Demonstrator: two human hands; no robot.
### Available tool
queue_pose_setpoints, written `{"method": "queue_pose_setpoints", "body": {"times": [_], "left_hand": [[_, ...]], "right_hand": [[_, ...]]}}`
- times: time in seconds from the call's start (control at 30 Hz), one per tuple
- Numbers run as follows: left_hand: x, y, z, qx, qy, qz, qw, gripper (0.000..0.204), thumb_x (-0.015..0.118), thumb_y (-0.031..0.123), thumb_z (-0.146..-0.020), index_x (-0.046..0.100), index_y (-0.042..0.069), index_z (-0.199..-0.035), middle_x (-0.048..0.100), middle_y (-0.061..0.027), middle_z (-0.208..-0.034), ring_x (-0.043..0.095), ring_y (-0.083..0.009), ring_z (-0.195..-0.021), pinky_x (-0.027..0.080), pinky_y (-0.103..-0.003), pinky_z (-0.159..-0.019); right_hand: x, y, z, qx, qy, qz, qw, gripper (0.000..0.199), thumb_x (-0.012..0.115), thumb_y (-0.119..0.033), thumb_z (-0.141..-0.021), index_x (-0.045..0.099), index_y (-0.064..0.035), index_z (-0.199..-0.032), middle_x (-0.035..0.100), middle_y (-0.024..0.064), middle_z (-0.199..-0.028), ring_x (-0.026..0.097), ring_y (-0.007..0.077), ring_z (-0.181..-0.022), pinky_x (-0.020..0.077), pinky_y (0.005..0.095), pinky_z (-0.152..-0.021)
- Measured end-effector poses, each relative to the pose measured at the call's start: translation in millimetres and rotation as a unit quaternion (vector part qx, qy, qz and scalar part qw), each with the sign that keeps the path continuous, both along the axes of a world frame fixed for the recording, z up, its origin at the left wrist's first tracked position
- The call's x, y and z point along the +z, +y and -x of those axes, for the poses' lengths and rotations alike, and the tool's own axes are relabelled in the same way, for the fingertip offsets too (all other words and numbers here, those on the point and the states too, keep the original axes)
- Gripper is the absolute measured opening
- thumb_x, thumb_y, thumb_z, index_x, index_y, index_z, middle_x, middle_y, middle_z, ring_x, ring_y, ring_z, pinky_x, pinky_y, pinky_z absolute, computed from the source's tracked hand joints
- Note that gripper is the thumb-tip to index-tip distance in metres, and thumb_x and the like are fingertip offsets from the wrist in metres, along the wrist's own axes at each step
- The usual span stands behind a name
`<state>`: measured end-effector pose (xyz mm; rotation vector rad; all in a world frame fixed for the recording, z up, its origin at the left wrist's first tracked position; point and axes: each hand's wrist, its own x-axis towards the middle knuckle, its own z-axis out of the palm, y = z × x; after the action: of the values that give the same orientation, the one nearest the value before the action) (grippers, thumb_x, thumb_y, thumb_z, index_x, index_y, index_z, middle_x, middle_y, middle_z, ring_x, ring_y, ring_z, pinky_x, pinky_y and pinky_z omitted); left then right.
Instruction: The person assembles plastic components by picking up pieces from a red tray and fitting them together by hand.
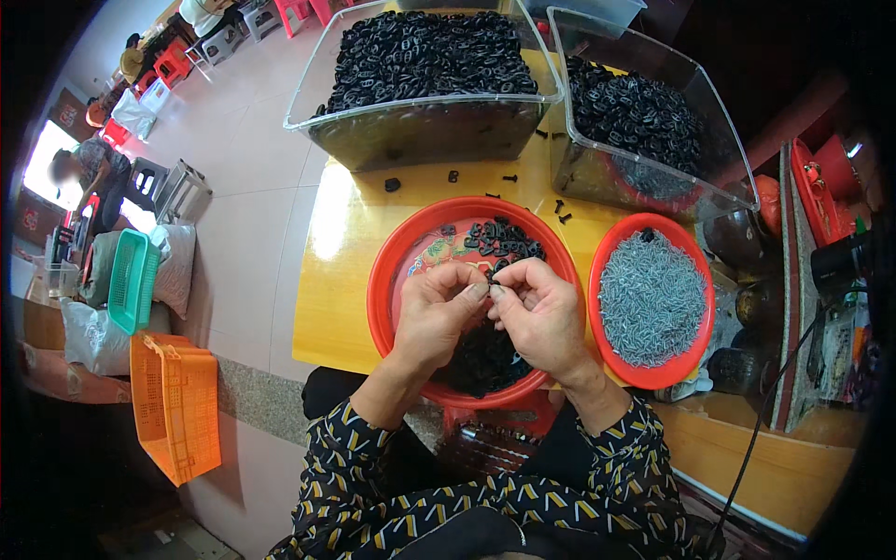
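Observation:
My left hand (432, 314) and my right hand (541, 313) meet over a large red bowl (394, 264) on a yellow table (341, 233). Between their fingertips they pinch a small black plastic part (492, 274). More small black parts (499, 240) lie in the bowl beyond my fingers, and a darker heap (481, 359) sits under my palms. To the right stands a smaller red bowl (653, 373) filled with small grey metal pieces (651, 294).
Two clear plastic bins (425, 126) (719, 140) full of black parts stand at the table's far side, with stray parts (392, 185) between. On the floor at left are an orange crate (177, 401), a green basket (131, 280), stools and a seated person (79, 168).

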<state>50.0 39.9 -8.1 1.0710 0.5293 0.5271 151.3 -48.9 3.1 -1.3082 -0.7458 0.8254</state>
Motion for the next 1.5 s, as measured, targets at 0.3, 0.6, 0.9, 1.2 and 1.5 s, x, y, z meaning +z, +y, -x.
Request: {"method": "queue_pose_setpoints", "body": {"times": [0.3,0.6,0.9,1.2,1.5], "left_hand": [[4.3,2.5,-3.0,-0.022,-0.072,0.118,0.990,0.010,0.054,0.005,-0.082,0.055,-0.001,-0.090,0.059,-0.0067,-0.075,0.055,-0.0110,-0.062,0.043,-0.020,-0.054],[3.9,2.9,-0.8,-0.027,-0.050,0.147,0.988,0.008,0.055,0.004,-0.080,0.055,0.000,-0.087,0.059,-0.0060,-0.075,0.054,-0.0099,-0.059,0.042,-0.019,-0.053],[-0.6,6.2,1.4,-0.014,-0.035,0.009,0.999,0.007,0.059,0.006,-0.078,0.057,0.000,-0.081,0.057,-0.0022,-0.068,0.051,-0.0060,-0.055,0.039,-0.016,-0.047],[3.1,11.7,6.6,-0.025,0.007,-0.030,0.999,0.011,0.061,0.005,-0.076,0.060,-0.002,-0.085,0.059,-0.0023,-0.076,0.053,-0.0054,-0.061,0.042,-0.017,-0.051],[10.4,14.9,7.6,-0.025,0.061,-0.362,0.930,0.005,0.058,0.001,-0.073,0.055,-0.003,-0.075,0.054,-0.0053,-0.067,0.053,-0.0137,-0.066,0.042,-0.025,-0.057]], "right_hand": [[-2.1,5.3,-14.0,0.031,0.152,-0.030,0.987,0.008,0.052,-0.003,-0.080,0.051,0.0026,-0.086,0.055,0.0060,-0.069,0.053,0.0091,-0.057,0.0435,0.0195,-0.049],[-6.4,5.0,-12.4,0.038,0.170,-0.016,0.985,0.008,0.052,-0.003,-0.080,0.051,0.0019,-0.086,0.055,0.0056,-0.070,0.053,0.0090,-0.057,0.0436,0.0197,-0.050],[-2.7,4.0,-11.3,0.035,0.139,0.004,0.990,0.009,0.052,-0.003,-0.080,0.051,0.0017,-0.087,0.054,0.0041,-0.070,0.052,0.0081,-0.056,0.0427,0.0192,-0.049],[-5.9,2.6,-14.7,0.082,0.208,-0.021,0.974,0.010,0.051,-0.002,-0.080,0.051,0.0014,-0.090,0.053,0.0031,-0.073,0.051,0.0066,-0.056,0.0420,0.0186,-0.046],[-6.2,2.9,-14.8,0.071,0.187,-0.007,0.980,0.008,0.051,-0.001,-0.079,0.051,0.0010,-0.087,0.052,0.0033,-0.069,0.050,0.0077,-0.053,0.0400,0.0190,-0.044]]}}
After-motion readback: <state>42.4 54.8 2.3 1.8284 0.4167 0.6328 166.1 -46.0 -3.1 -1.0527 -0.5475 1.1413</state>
